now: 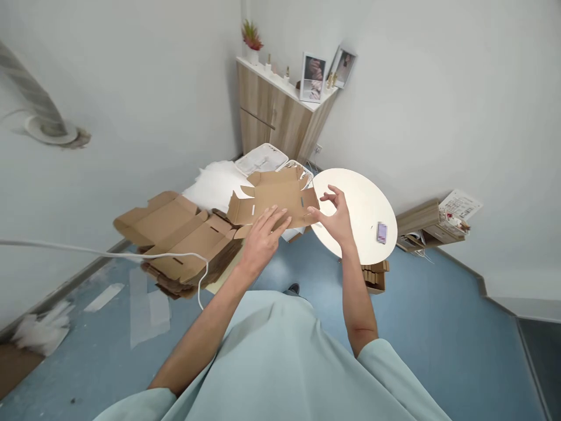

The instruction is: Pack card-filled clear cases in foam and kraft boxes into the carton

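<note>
An unfolded cardboard box blank (278, 196), brown with cut flaps and slots, is in front of me at the middle of the view. My left hand (263, 240) lies on its near edge with the fingers stretched out flat. At the right-hand flap is my right hand (335, 216); its thumb reaches the board's edge while the other fingers stay raised and apart. What supports the blank from below is hidden. To its left, a stack of more flat cardboard blanks (184, 228) is piled up.
A round white table (350, 193) stands on the right with a small purple item (381, 233) on it. Below is an open carton (374, 283). A white cable (149, 255) crosses the left. White bins (263, 159) and a wooden cabinet (276, 117) stand behind.
</note>
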Demonstrator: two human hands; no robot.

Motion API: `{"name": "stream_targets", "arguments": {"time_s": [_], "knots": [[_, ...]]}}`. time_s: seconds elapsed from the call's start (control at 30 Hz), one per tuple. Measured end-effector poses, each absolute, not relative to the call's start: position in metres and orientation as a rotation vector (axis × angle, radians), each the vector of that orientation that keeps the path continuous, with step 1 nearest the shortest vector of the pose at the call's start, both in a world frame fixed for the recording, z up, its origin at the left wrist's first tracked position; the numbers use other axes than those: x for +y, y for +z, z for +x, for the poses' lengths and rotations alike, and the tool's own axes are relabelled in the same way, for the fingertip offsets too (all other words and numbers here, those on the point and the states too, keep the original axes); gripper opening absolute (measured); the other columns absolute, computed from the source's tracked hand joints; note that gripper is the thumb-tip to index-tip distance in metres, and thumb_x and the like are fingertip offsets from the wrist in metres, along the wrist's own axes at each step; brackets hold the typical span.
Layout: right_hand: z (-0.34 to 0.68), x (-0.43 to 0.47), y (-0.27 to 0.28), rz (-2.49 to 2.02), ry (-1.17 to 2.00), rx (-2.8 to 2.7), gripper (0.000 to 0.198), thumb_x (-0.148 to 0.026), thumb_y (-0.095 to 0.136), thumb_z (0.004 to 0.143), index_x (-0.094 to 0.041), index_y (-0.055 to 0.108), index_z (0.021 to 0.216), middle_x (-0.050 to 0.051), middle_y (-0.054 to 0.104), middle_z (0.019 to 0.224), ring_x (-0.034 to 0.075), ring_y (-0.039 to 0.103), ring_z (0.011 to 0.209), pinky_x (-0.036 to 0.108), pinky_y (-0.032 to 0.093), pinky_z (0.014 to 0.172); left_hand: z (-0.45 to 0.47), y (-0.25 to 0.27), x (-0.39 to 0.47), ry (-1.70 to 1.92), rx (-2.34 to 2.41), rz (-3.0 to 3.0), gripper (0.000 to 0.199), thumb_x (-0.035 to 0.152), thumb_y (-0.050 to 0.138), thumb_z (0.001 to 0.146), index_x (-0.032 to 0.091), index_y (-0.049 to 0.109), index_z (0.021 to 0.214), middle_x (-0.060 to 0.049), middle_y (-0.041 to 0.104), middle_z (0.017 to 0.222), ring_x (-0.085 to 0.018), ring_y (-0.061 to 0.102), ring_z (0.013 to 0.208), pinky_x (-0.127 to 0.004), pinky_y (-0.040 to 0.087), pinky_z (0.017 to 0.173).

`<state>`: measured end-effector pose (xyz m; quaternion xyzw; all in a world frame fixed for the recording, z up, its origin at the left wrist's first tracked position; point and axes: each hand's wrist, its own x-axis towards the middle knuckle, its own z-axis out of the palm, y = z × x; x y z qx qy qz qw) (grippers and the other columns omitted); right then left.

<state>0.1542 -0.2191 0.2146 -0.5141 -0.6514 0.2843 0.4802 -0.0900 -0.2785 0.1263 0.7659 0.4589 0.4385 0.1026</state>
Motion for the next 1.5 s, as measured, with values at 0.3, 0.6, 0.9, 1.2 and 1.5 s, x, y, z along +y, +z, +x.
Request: {"name": "stream_targets", "arguments": {"time_s": [0.3, 0.6, 0.9, 1.2, 1.5], "knots": [[0.31, -0.218, 0.162, -1.543, 0.65, -1.197, 0.04, -0.039, 0.075, 0.089, -0.024, 0.068, 0.125, 0.011, 0.08, 0.122, 0.029, 0.076, 0.118, 0.052, 0.06, 0.114, 0.056, 0.094, -0.222, 1.086, 1.089, 2.429, 0.073, 0.001, 0.045, 0.1, 0.037, 0.062, 0.162, -0.008, 0.065, 0.165, -0.03, 0.047, 0.166, -0.07, 0.043, 0.134], [0.418, -0.222, 0.092, -1.62, 0.81, -0.891, 0.041, -0.04, 0.075, 0.083, -0.022, 0.068, 0.119, 0.014, 0.083, 0.125, 0.03, 0.079, 0.119, 0.053, 0.062, 0.114, 0.161, 0.043, -0.188, 0.706, 0.916, 2.509, 0.071, -0.004, 0.041, 0.098, 0.028, 0.069, 0.155, -0.011, 0.067, 0.163, -0.028, 0.049, 0.165, -0.064, 0.044, 0.135], [0.444, -0.211, 0.007, -1.7, 0.881, -0.492, 0.041, -0.037, 0.076, 0.077, -0.02, 0.066, 0.113, 0.016, 0.084, 0.124, 0.03, 0.08, 0.12, 0.049, 0.062, 0.113, 0.209, -0.029, -0.132, 0.453, 0.683, 2.565, 0.058, -0.003, 0.045, 0.101, 0.02, 0.075, 0.146, -0.017, 0.068, 0.159, -0.029, 0.054, 0.161, -0.059, 0.044, 0.135], [0.454, -0.207, -0.041, -1.922, 0.763, -0.196, 0.034, -0.027, 0.073, 0.074, -0.02, 0.067, 0.106, 0.01, 0.086, 0.107, 0.026, 0.081, 0.108, 0.042, 0.064, 0.103, 0.255, -0.101, -0.096, 0.171, 0.408, 2.61, 0.053, -0.001, 0.049, 0.102, 0.019, 0.074, 0.145, -0.018, 0.067, 0.16, -0.028, 0.058, 0.156, -0.049, 0.047, 0.13], [0.451, -0.208, -0.08, -2.11, 0.757, -0.093, 0.029, -0.024, 0.068, 0.076, -0.02, 0.069, 0.105, 0.01, 0.087, 0.103, 0.026, 0.082, 0.103, 0.04, 0.066, 0.096, 0.257, -0.124, -0.086, -0.142, 0.432, 2.536, 0.066, -0.001, 0.044, 0.1, 0.027, 0.072, 0.153, -0.018, 0.06, 0.167, -0.033, 0.054, 0.159, -0.051, 0.048, 0.125]]}}
